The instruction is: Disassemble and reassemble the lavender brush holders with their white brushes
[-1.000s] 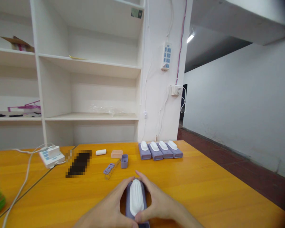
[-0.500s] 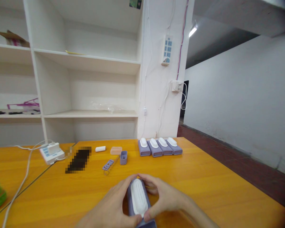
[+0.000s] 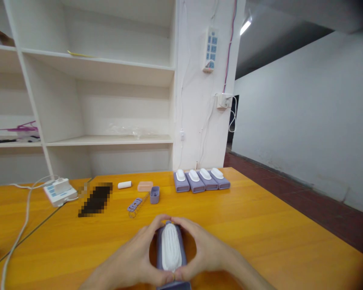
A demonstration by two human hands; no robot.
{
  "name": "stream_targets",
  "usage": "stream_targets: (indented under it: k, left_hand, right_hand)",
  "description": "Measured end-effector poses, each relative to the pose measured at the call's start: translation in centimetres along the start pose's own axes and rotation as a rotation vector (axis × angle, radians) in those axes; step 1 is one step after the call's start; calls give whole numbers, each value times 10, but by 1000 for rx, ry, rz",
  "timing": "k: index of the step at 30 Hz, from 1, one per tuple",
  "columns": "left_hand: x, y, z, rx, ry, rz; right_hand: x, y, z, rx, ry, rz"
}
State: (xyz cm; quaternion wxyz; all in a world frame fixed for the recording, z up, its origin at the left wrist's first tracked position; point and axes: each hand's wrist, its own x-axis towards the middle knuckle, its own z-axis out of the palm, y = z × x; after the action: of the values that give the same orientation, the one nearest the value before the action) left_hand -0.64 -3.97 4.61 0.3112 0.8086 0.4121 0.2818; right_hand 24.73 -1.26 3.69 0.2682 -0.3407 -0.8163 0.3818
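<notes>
A grey-purple box-like case [image 3: 184,246] with a white ribbed oval piece [image 3: 171,249] on its top is in front of me at the lower middle. My left hand [image 3: 134,253] curves round its left side, and my right hand [image 3: 206,251] mirrors it on the right. Fingertips of both hands press at the far end, while both thumbs meet at the near end of the white piece. The case tilts away slightly, and its near edge shows below the thumbs. Whether it rests on the table is hard to tell.
Several similar purple cases [image 3: 196,186] with white oval tops stand in a row at the back. Left of them are a small purple cup [image 3: 155,195], a coil spring [image 3: 142,204], a purple slotted plate [image 3: 134,204], a peach block [image 3: 145,186], a white cylinder [image 3: 124,185] and a power strip [image 3: 60,192].
The camera view has shifted slightly. My hands now sit more evenly round the case, which looks straighter, with the thumbs closer together at its near end.
</notes>
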Motion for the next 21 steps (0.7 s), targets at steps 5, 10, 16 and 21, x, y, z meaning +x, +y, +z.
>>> stream_targets:
  k: [5, 10, 16, 21]
  left_hand:
    - [4, -3, 4, 110, 29, 30]
    - [8, -9, 12, 121, 95, 37]
    - [6, -13, 11, -39, 73, 59]
    - [8, -19, 10, 104, 265, -139]
  right_hand:
    - [1, -1, 2, 84, 16, -72]
    - [5, 6, 8, 151, 55, -126]
    - [7, 16, 13, 215, 46, -90]
    - [7, 24, 5, 132, 235, -8]
